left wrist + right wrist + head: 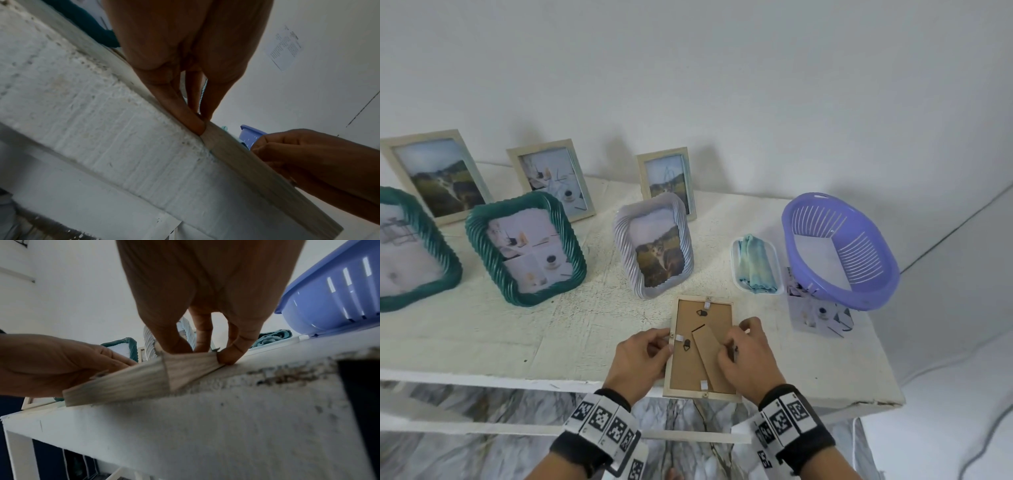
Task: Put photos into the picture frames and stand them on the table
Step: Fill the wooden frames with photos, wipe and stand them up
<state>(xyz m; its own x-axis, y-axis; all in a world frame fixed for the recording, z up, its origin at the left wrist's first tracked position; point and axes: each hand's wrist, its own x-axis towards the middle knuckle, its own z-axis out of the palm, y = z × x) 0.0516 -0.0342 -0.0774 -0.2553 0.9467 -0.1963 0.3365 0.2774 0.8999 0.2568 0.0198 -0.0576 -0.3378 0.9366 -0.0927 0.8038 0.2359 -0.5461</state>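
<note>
Fingers (659, 337) of both hands pinch the wooden frame (690, 366)'s side rails. It lies face down at the table (482, 329) edge, stand flap (707, 356) up.

- Casting soft grey shadows of standing frames (527, 246) rightward on the wall (722, 85).
- Bending straight lines at wide-angle edges.
- Blurring and dimming wrist views, silhouetting fingers (205, 331) against brightness.

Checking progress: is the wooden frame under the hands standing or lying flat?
Lying flat, face down: the wooden frame shows its brown backing and easel stand upward at the table edge.
</note>
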